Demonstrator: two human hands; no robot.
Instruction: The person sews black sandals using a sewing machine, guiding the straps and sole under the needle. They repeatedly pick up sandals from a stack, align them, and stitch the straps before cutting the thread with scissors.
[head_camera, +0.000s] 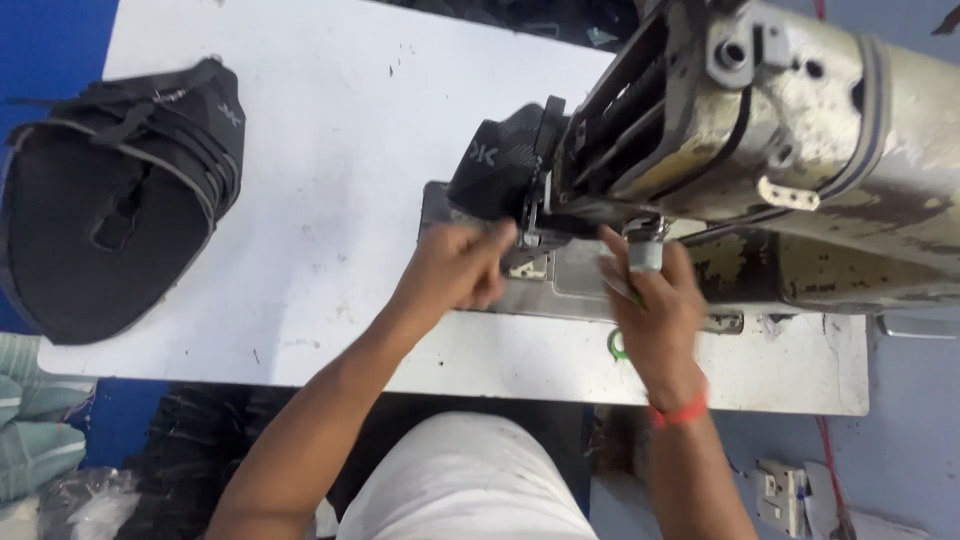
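A worn cream sewing machine (800, 110) stands at the right of a white table (340, 150). A black fabric piece (505, 150) lies under its head, near the needle area. My left hand (455, 265) is closed on the near edge of that black piece at the metal bed plate (560, 285). My right hand (655, 300) sits just right of the needle, fingers curled; a taped finger shows, and a small pale item seems pinched in it. A red band is on my right wrist.
A stack of black fabric bag pieces with straps (110, 200) lies at the table's left end. A green ring (617, 345) lies on the table by my right hand. A white plug block (785, 490) is on the floor at lower right.
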